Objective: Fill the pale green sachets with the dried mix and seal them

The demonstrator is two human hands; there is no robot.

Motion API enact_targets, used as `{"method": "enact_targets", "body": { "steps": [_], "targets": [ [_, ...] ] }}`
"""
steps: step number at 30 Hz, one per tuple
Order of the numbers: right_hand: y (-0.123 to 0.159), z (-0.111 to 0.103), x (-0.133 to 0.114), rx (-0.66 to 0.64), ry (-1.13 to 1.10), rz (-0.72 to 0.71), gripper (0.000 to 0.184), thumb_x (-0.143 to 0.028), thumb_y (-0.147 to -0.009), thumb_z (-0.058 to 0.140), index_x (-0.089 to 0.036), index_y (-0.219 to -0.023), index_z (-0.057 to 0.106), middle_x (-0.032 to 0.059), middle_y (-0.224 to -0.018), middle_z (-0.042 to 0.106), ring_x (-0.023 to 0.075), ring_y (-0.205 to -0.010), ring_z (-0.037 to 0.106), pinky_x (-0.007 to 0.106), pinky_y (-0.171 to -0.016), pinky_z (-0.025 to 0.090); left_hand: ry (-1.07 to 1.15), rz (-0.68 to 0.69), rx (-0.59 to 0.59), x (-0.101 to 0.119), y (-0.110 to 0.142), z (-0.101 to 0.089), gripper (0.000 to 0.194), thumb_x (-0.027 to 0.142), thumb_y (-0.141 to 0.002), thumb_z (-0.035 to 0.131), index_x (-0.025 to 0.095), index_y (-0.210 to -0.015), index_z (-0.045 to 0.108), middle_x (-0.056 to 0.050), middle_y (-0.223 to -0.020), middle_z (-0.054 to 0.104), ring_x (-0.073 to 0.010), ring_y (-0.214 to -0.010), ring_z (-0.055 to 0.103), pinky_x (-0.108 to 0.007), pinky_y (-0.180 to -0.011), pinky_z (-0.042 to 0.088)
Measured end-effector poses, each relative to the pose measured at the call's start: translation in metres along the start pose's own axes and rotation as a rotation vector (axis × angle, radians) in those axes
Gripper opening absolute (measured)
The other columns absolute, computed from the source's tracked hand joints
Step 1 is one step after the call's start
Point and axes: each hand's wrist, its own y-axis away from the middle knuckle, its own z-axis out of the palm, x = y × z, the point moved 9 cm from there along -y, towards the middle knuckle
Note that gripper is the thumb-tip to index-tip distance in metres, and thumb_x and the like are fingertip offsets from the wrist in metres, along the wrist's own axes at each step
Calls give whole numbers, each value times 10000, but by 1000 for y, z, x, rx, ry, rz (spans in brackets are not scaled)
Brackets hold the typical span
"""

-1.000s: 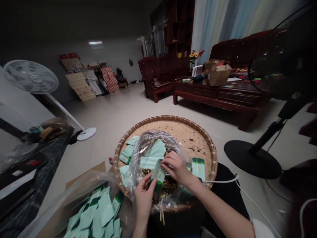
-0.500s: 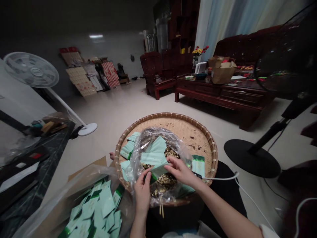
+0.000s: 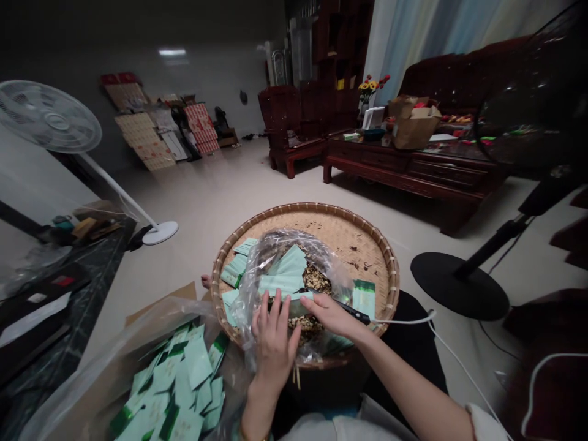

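Observation:
My right hand grips a slim black-handled corded tool, its thin tip reaching left over a pale green packet. My left hand lies palm down just left of that packet, fingers spread, holding nothing I can see. Both hands are at the mouth of a clear plastic bag, which holds several more packets and loose dried tea leaves. The bag rests on a round woven bamboo tray. Many green packets fill a plastic-lined carton below my left hand.
A white cord runs right from the tool, over the tray's rim. A black round fan base stands right of the tray, and a white standing fan stands far left. A dark counter runs along the left.
My right hand now holds the black tool, which was not visible earlier. My left hand has gone from pinching the packet to lying flat with spread fingers.

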Motion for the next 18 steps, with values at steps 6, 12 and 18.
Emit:
{"method": "enact_targets", "body": {
  "steps": [6,12,18],
  "targets": [
    [1,3,14,30,-59,102,534,-632,-817,444,-135,-745,624,24,-730,610,167,-710,514,305,-740,411,-530,362,-148,10,9,24,469,111,-860,484,204,-1320,494,-118,-1303,578,-296,-1233,485,-497,-1013,351],
    [4,10,27,52,-268,221,566,-688,-689,568,-125,-664,629,-4,-617,562,140,-638,474,291,-689,389,-600,505,-214,9,12,33,537,61,-824,479,176,-1345,419,-119,-1281,573,-256,-1170,507,-456,-968,453],
    [10,-3,4,64,-317,183,543,-647,-744,558,-129,-822,702,64,-807,675,196,-807,602,333,-772,459,-426,366,-95,-5,-1,16,398,75,-757,579,184,-1139,562,-92,-1082,655,-257,-1035,556,-454,-888,503]
  ]
}}
